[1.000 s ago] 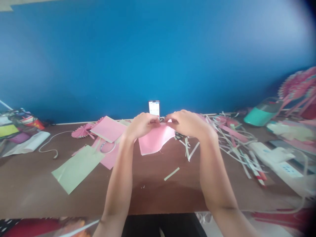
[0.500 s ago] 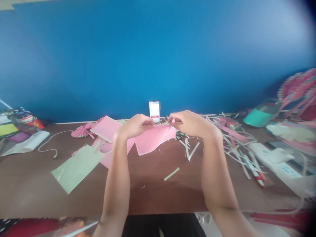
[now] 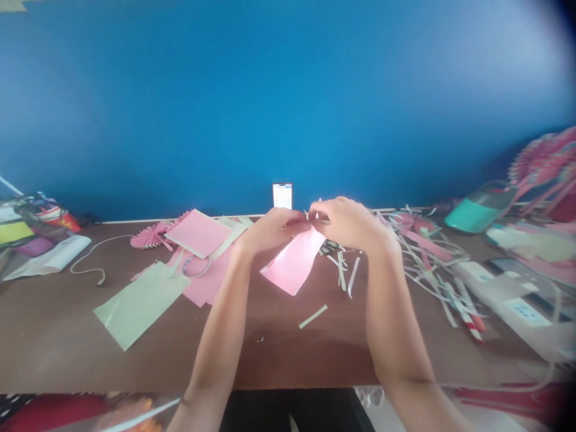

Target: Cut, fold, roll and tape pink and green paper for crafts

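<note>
Both hands pinch the top of a pink sheet of paper [image 3: 294, 262], which hangs down at a slant over the brown desk. My left hand [image 3: 274, 230] is closed on its upper edge from the left. Close beside it, nearly fingertip to fingertip, my right hand [image 3: 344, 222] is closed on the upper right corner. The fingertips partly hide that edge. Just behind and below my right hand lie dark-handled scissors [image 3: 330, 246], mostly covered. A phone [image 3: 282, 195] with a lit screen stands upright behind the hands.
Left of my arm lie a green sheet [image 3: 141, 306], pink sheets [image 3: 199, 233], a ring-shaped roll [image 3: 197, 267] and a pink pleated fan [image 3: 150, 236]. Paper strips [image 3: 344, 273] are scattered to the right, near a power strip [image 3: 508, 300] and a teal container [image 3: 479, 207]. A blue wall closes the back.
My left hand has slid right, close to my right hand. The pink sheet has gone from stretched wide between the hands to gathered and hanging at a slant.
</note>
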Available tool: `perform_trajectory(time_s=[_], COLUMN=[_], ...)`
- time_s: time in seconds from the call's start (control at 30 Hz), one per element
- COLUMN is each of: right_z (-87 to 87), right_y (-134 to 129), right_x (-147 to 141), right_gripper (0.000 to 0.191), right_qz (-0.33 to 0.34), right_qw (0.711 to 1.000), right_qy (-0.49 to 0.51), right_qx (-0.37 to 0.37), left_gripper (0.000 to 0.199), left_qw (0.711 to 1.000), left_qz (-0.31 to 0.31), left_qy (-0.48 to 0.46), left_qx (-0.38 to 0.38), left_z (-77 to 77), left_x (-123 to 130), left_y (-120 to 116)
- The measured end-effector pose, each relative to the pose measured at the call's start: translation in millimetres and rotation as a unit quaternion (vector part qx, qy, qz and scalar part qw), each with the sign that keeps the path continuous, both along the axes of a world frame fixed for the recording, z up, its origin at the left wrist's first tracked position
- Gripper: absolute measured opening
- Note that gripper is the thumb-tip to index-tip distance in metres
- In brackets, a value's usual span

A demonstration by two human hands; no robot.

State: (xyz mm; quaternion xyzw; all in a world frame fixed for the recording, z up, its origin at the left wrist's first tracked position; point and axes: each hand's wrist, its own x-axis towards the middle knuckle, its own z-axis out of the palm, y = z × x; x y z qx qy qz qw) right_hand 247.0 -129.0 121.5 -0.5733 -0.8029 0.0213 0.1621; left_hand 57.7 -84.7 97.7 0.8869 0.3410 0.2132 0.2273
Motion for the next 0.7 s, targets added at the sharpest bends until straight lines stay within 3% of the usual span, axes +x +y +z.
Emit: perform_trajectory(time_s=[0.27, 0.7], right_z=[2.5, 1.8], right_y=[-2.1, -1.2], right_x=[-3.6, 3.1], right_gripper=[0.022, 0.031], right_qz=[0.009, 0.053], right_qw=[1.0, 0.997], right_qy=[-0.007, 0.036], right_qx=[0.004, -0.051], left_gripper=[0.028, 0.03], left_qw=[0.993, 1.0], left_qz=[0.033, -0.013], left_qy=[0.041, -0.006], left_qx=[0.101, -0.013], left_z=[-2.2, 15.0], left_x=[0.6, -21.1], left_y=[-0.7, -9.6])
